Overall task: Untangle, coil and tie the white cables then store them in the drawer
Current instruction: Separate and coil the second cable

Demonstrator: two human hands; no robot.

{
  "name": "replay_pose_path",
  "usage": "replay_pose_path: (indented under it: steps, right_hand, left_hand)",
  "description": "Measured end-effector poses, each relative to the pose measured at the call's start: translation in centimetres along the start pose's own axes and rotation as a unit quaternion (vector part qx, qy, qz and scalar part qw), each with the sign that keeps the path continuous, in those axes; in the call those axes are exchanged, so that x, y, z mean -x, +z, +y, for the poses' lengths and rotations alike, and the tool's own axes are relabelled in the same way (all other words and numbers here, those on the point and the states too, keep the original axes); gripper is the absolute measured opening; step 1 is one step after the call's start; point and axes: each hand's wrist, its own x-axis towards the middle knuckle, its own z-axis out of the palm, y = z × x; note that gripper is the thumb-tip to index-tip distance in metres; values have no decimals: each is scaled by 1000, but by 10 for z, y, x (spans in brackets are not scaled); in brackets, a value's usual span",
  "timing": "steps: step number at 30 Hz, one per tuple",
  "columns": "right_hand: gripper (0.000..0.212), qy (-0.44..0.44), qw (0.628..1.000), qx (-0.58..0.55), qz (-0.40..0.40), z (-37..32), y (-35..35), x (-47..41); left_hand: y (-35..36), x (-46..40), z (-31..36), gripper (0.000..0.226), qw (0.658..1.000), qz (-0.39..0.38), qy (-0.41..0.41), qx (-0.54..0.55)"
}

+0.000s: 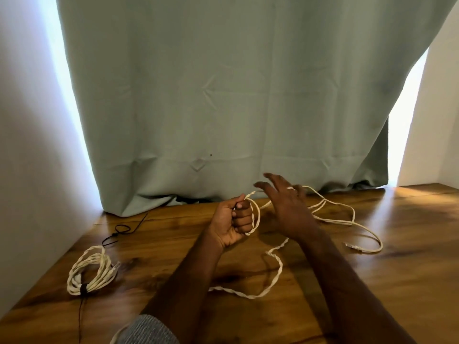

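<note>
Left hand (232, 220) fisted around first loops of loose white cable (278, 269); right hand (285, 207) open, fingers spread, just beside. Slack trailing right and toward viewer across table (409, 281), nearer right hand. Finished coil (90, 271) far left.

A single head-worn view is aimed forward and down, close over the wooden table (372, 281), curtain (223, 95) at twelve o'clock.

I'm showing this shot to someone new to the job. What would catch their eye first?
Probably the two hands mid-table: the left hand grips a loop of loose white cable, the right hand hovers open beside it. The cable's slack sprawls to the right across the wooden table. At far left lies a coiled cable, already tied with a dark band.
</note>
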Motion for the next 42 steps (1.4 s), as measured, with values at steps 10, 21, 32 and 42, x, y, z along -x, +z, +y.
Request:
replay_pose_path:
  steps: [10, 21, 32, 42]
  right_hand:
    - [15, 71, 897, -437, -4, 1, 11, 1]
    - [19, 93, 885, -455, 18, 0, 19, 0]
    - [15, 45, 950, -307, -41, -15, 48, 6]
    - [21, 76, 976, -186, 87, -1, 48, 6]
  left_hand:
    - [5, 6, 0, 49, 997, -39, -66, -33]
    - [10, 5, -2, 45, 994, -23, -84, -71]
    - [25, 7, 3, 48, 993, -54, -6, -107]
    - [27, 4, 0, 51, 986, -22, -13, -164]
